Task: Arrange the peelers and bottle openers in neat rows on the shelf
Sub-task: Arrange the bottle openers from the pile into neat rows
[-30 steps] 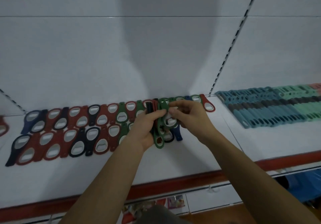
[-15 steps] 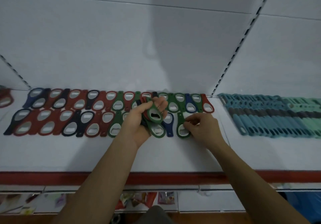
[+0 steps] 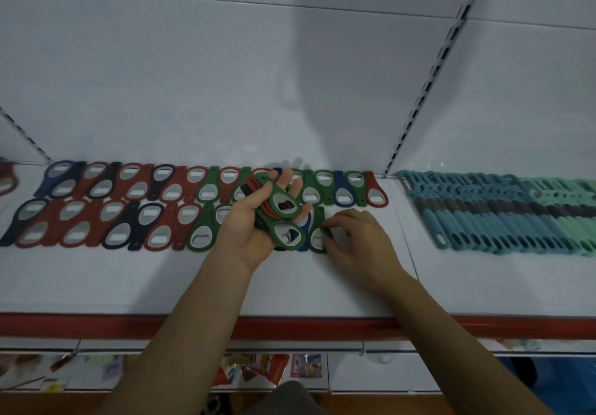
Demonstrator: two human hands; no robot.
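Two rows of red, green, navy and black bottle openers [image 3: 129,208] lie side by side on the white shelf [image 3: 193,282]. My left hand [image 3: 254,221] is palm up and holds a stack of openers [image 3: 283,218], green ones on top, over the right end of the front row. My right hand [image 3: 354,237] rests on the shelf just right of it, its fingertips pinching a green opener [image 3: 317,234] that lies at the end of the front row. Teal and mint peelers [image 3: 503,214] lie packed in rows on the right section.
A red strip [image 3: 96,326] runs along the shelf's front edge. A slotted upright [image 3: 429,76] divides the white back wall between the two sections. Packaged goods [image 3: 267,369] hang below the shelf. Bare white shelf lies in front of both rows.
My right hand left the stack, carried a green opener down to the shelf at the front row's right end and still pinches it. The view tilted down.
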